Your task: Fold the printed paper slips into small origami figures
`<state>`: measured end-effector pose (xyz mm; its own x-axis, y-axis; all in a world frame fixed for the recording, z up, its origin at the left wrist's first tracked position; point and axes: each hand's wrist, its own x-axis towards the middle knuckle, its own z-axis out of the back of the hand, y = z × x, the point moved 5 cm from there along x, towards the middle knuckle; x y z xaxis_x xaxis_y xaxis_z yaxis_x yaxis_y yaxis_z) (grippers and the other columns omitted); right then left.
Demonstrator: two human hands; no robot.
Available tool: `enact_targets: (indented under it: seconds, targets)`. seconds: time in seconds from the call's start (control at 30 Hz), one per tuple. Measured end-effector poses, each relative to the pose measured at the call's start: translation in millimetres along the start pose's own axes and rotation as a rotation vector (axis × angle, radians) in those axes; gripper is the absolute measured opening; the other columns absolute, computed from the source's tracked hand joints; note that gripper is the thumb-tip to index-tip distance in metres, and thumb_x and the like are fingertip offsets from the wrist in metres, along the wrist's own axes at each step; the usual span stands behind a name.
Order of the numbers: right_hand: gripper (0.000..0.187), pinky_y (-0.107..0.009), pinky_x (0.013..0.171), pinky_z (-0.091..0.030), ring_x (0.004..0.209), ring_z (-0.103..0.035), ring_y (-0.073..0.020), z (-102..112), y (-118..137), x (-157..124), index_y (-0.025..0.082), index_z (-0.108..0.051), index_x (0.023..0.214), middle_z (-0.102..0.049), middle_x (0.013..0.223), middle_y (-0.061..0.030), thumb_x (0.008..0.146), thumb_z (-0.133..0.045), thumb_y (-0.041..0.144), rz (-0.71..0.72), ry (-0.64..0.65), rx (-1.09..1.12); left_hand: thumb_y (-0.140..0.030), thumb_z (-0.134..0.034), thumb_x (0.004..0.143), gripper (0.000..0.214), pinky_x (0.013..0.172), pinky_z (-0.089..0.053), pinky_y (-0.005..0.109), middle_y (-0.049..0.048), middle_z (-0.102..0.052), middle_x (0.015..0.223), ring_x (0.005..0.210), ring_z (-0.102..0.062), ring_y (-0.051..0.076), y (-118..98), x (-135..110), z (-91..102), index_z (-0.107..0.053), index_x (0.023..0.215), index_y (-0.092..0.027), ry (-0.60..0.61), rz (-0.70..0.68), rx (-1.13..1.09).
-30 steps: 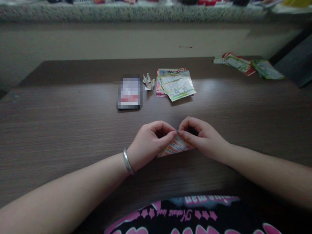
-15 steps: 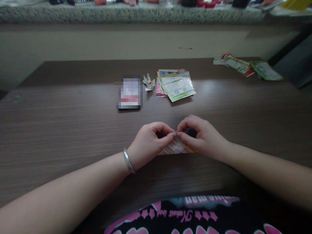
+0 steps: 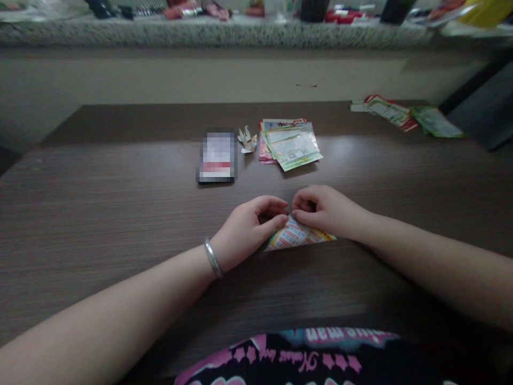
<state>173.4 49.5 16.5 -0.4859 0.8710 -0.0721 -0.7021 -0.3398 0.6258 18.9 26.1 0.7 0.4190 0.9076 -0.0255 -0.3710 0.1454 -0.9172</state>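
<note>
A printed sheet of paper (image 3: 301, 234), folded into a triangle, lies on the table with its long edge toward me and its point away. My left hand (image 3: 246, 229) holds its left side near the top, thumb on the print and fingers curled behind. At the top point, my right hand (image 3: 331, 209) pinches the paper between thumb and curled fingers. The lower right corner, with a yellow edge, sticks out uncovered. Part of the left side is hidden under my left hand.
Beyond my hands, a phone-like device (image 3: 216, 158) with a blurred screen lies beside a small folded paper figure (image 3: 247, 140) and a stack of printed leaflets (image 3: 292, 144). More leaflets (image 3: 395, 113) are at the far right. A stone ledge (image 3: 240, 35) holding clutter runs behind the table.
My right hand has shifted slightly up and away, and more of the paper triangle now shows, including its right corner. The whole view has tilted a little.
</note>
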Motion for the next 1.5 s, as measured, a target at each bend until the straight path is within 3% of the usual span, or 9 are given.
enact_targets:
  seconds: [0.17,0.33,0.43,0.73,1.1,1.27,1.5]
  targets:
    - [0.014,-0.024,0.055,-0.031,0.056,-0.046,-0.0101,-2.7,-13.8,20.4,0.019,-0.068,0.075,-0.058,0.060,0.0028,0.076,-0.059,0.029,-0.060,-0.026,-0.069,-0.029,-0.044,0.095,0.027,0.094,-0.047,0.031,0.0062,-0.068,0.108,0.102,-0.061,0.017,-11.2,-4.4,13.1,-0.067,0.103,-0.016,-0.095,-0.229,0.275]
    - [0.016,-0.025,0.057,-0.032,0.060,-0.050,-0.0119,-3.7,-12.6,34.6,0.020,-0.070,0.075,-0.064,0.065,0.0006,0.075,-0.060,0.032,-0.045,-0.065,-0.121,-0.030,-0.044,0.095,0.029,0.100,-0.041,0.041,0.0073,-0.067,0.116,0.111,-0.057,0.023,-22.1,-7.6,7.9,-0.066,0.110,-0.017,-0.016,-0.482,0.720]
    - [0.015,-0.026,0.058,-0.032,0.061,-0.052,-0.0129,-1.9,-9.8,37.9,0.021,-0.070,0.074,-0.066,0.067,0.0000,0.075,-0.059,0.031,-0.040,-0.079,-0.181,-0.036,-0.043,0.095,0.035,0.102,-0.037,0.046,0.0082,-0.065,0.120,0.114,-0.054,0.027,-24.0,-9.0,0.5,-0.062,0.118,-0.017,0.019,-0.537,0.922]
    - [0.014,-0.027,0.061,-0.033,0.061,-0.053,-0.0123,0.8,-15.5,45.9,0.020,-0.070,0.074,-0.066,0.066,0.0008,0.076,-0.058,0.028,-0.005,-0.152,-0.221,-0.036,-0.048,0.092,0.045,0.107,-0.039,0.043,0.0131,-0.056,0.132,0.122,-0.048,0.028,-14.3,-2.6,-11.0,-0.054,0.128,-0.010,0.082,-0.482,0.956]
    - [0.014,-0.027,0.062,-0.034,0.061,-0.053,-0.0121,0.8,-18.3,48.6,0.019,-0.069,0.075,-0.066,0.067,0.0000,0.077,-0.058,0.028,0.004,-0.143,-0.201,-0.039,-0.047,0.092,0.058,0.116,-0.030,0.041,0.0158,-0.042,0.147,0.138,-0.034,0.027,-10.0,-10.6,-10.5,-0.042,0.140,-0.006,0.197,-0.423,0.979]
    - [0.013,-0.027,0.063,-0.034,0.062,-0.053,-0.0125,-0.1,-20.9,49.4,0.019,-0.069,0.077,-0.067,0.068,-0.0006,0.077,-0.059,0.028,0.000,-0.138,-0.212,-0.046,-0.049,0.089,0.067,0.118,-0.023,0.045,0.0175,-0.031,0.152,0.144,-0.025,0.028,-8.8,-15.4,-10.4,-0.037,0.143,-0.008,0.253,-0.402,0.988]
    - [0.015,-0.028,0.063,-0.034,0.062,-0.054,-0.0125,1.5,-19.6,48.8,0.019,-0.070,0.076,-0.067,0.067,-0.0003,0.077,-0.058,0.028,0.012,-0.157,-0.223,-0.045,-0.049,0.089,0.062,0.118,-0.017,0.050,0.0178,-0.023,0.155,0.146,-0.017,0.030,-6.7,-15.6,-12.8,-0.039,0.141,-0.014,0.298,-0.375,0.993]
